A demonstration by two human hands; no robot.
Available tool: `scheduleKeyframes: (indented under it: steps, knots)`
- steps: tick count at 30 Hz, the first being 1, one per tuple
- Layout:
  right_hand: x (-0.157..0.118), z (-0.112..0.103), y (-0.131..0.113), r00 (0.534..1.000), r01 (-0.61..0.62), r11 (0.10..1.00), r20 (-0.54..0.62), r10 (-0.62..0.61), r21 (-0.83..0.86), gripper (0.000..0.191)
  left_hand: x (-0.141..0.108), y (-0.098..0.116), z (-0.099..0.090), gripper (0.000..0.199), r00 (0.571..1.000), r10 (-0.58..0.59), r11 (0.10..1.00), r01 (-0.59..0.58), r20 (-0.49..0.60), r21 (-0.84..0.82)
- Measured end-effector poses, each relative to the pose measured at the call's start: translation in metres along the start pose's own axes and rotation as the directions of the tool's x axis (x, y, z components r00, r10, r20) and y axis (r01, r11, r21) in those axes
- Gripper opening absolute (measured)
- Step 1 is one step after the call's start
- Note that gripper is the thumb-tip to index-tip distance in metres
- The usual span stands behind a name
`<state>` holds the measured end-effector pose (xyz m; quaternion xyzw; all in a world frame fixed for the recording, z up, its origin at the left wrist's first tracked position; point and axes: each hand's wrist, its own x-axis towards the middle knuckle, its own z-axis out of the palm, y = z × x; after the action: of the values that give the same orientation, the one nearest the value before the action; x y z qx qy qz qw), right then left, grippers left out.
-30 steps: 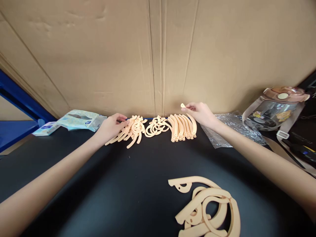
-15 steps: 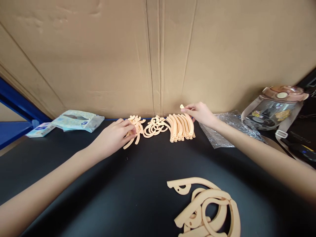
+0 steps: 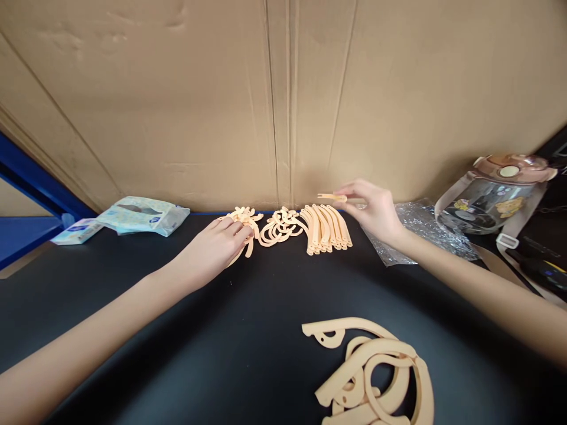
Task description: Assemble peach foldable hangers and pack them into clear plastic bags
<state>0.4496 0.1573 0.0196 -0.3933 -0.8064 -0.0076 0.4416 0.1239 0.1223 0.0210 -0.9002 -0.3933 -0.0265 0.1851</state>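
My right hand [image 3: 376,209] pinches a beige plastic hanger arm [image 3: 330,196], its forked end pointing left, held above a row of matching curved hanger arms [image 3: 325,227]. On the left, my left hand [image 3: 224,241] lies over a pile of small curved beige pieces [image 3: 248,221], fingers curled down into it. Its fingertips are hidden, so what they grip does not show. Between the two groups sits a heap of beige hook-shaped pieces [image 3: 279,227]. Closer to me, several folded beige hangers [image 3: 381,360] lie stacked on the black table.
Behind the table stands a cardboard wall [image 3: 199,106]. Tissue packs [image 3: 142,213] lie at the far left. To the right are a clear plastic bag [image 3: 407,248] and a transparent water bottle [image 3: 491,200] with a strap.
My right hand has lifted a hanger arm off the row and tilted it nearly level. My left hand has shifted slightly right, further over the small pieces.
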Motion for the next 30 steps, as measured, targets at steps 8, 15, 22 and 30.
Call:
scheduleKeyframes:
  steps: [8, 15, 22, 30]
  knots:
    - [-0.037, 0.007, 0.001, 0.941, 0.191, 0.945, 0.324, -0.099, -0.267, 0.026, -0.001, -0.002, 0.001, 0.030, 1.000, 0.021, 0.999, -0.022, -0.012, -0.047]
    - [-0.025, -0.002, -0.012, 0.896, 0.298, 0.913, 0.412, -0.167, -0.278, 0.027, 0.007, 0.005, -0.002, 0.027, 0.997, 0.034, 0.999, -0.036, -0.066, -0.026]
    - [-0.030, 0.007, -0.023, 0.847, 0.407, 0.865, 0.475, -0.238, -0.294, 0.020, 0.023, 0.007, -0.028, 0.034, 0.982, 0.044, 0.999, -0.041, -0.181, 0.021]
    - [-0.023, 0.004, -0.028, 0.912, 0.356, 0.865, 0.335, -0.238, -0.355, 0.020, 0.068, -0.009, -0.027, 0.026, 0.974, -0.181, 0.877, 0.098, -0.134, -0.470]
